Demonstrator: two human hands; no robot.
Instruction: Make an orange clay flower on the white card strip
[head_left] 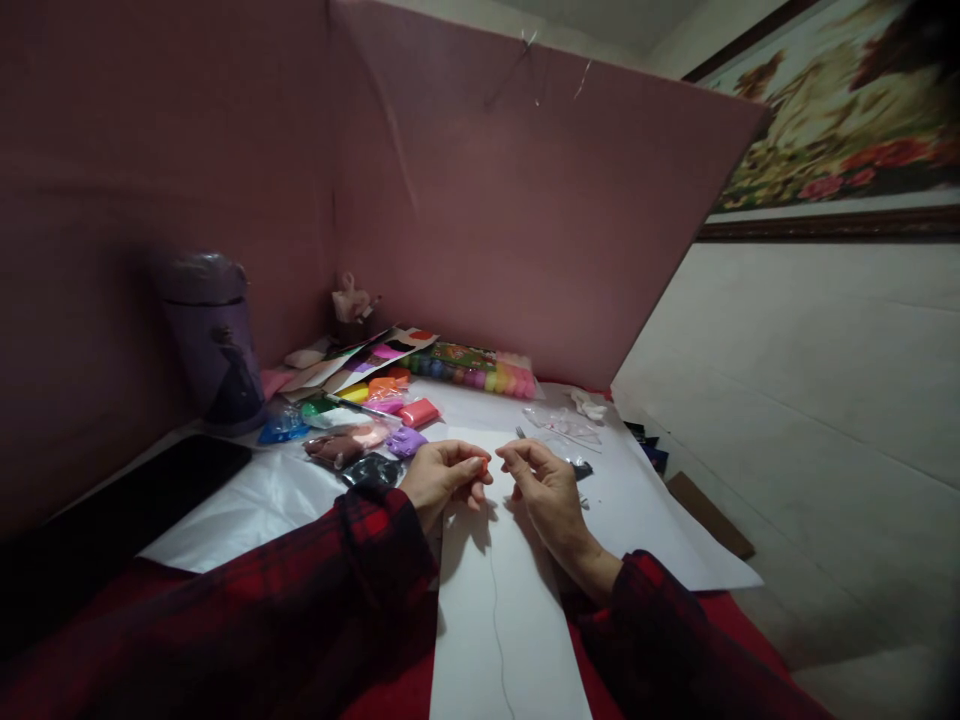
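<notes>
- On our left, the container (214, 350) stands beside the bags (406, 441).
- Behind the bags we see cards (384, 352), with the pack (480, 372) to their right.
- Before us lies the paper strip (502, 620), its far end on the wide sheet (667, 510).

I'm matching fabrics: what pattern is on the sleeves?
Red and dark plaid; the left sleeve shows it best, in the head view.

The room was dim, with the top-left wall darkest. Soft shadows fell below both hands onto the white strip (480, 640). A pale sheen lay on the film at eight o'clock. Wide-angle distortion stretched the edges.
</notes>
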